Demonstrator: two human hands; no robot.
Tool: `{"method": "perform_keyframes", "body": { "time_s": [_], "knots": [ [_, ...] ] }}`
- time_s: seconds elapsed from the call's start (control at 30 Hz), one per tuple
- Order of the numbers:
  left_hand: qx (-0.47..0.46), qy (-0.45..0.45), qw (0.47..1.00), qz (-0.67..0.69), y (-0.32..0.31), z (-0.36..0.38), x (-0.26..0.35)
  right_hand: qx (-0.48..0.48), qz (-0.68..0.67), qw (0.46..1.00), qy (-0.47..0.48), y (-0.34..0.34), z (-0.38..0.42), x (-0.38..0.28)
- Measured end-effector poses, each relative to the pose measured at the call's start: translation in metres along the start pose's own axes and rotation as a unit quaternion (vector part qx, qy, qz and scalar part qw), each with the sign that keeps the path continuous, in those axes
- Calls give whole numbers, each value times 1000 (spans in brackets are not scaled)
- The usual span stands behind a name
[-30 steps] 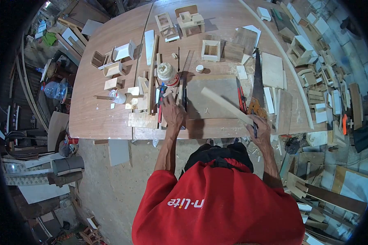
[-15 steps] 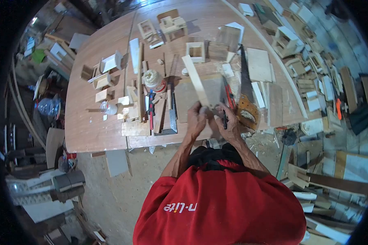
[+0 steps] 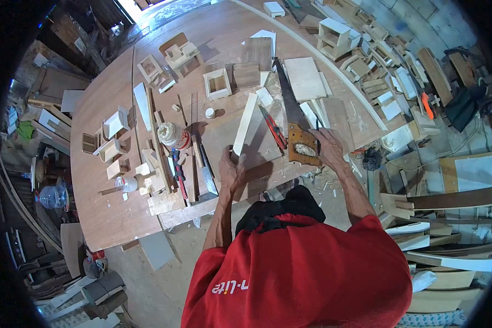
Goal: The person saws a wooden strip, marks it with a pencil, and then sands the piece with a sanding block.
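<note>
My left hand (image 3: 232,170) is closed on the lower end of a pale wooden strip (image 3: 247,121), which points away from me over a flat board (image 3: 224,128). My right hand (image 3: 332,148) is at the right side of the handsaw (image 3: 303,143), close against its wooden handle. A thin dark pen (image 3: 317,124) shows at the fingertips of this hand; the fingers partly hide it. The saw's dark blade points away across the table. Red-handled pliers (image 3: 273,128) lie between the strip and the saw.
An open jar (image 3: 174,135), a small white cap (image 3: 210,113) and a metal square (image 3: 208,180) are left of the board. Small wooden furniture pieces (image 3: 180,53) stand farther back. Flat panels (image 3: 306,79) lie beyond the saw; wood offcuts (image 3: 391,104) crowd the right side.
My hands have moved apart. The right hand has left the strip and gone right to the saw handle, while the left keeps hold of the strip. The view has shifted right.
</note>
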State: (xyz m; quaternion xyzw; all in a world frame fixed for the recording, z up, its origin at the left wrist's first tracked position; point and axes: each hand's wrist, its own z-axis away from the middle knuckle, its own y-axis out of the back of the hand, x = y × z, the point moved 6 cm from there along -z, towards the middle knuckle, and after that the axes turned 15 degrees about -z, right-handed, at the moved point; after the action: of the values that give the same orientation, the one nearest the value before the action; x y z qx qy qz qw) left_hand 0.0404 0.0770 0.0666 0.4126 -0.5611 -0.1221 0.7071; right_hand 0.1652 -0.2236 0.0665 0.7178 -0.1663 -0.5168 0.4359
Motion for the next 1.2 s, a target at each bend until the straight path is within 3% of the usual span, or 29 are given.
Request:
{"method": "perform_keyframes", "body": {
  "time_s": [0.17, 0.47, 0.53, 0.57, 0.7, 0.77, 0.9, 1.2],
  "knots": [
    [-30, -4, 1000, -3, -11, 1, -18, -42, 17, 999, -5, 4, -10, 1],
    [-15, 6, 1000, -15, -6, 8, -23, 24, -17, 999, 24, 16, -12, 7],
    [-28, 23, 999, 12, -6, 8, -26, 184, -40, 982, -5, 39, -1, 15],
    [-28, 25, 999, 6, -6, 8, -26, 189, 12, 980, -61, 36, 3, 36],
    [-51, 52, 997, -12, -5, 9, -18, 178, 97, 972, -122, 37, 12, 42],
    [-37, 26, 999, 3, -14, 4, -33, 182, -59, 970, -149, 34, 11, 66],
    [-47, 20, 999, -11, -9, 4, -24, 195, -99, 970, -110, 50, 9, 81],
    [-27, 42, 999, 12, -15, 7, -29, 218, -22, 972, -86, 75, 5, 129]
  ]
}}
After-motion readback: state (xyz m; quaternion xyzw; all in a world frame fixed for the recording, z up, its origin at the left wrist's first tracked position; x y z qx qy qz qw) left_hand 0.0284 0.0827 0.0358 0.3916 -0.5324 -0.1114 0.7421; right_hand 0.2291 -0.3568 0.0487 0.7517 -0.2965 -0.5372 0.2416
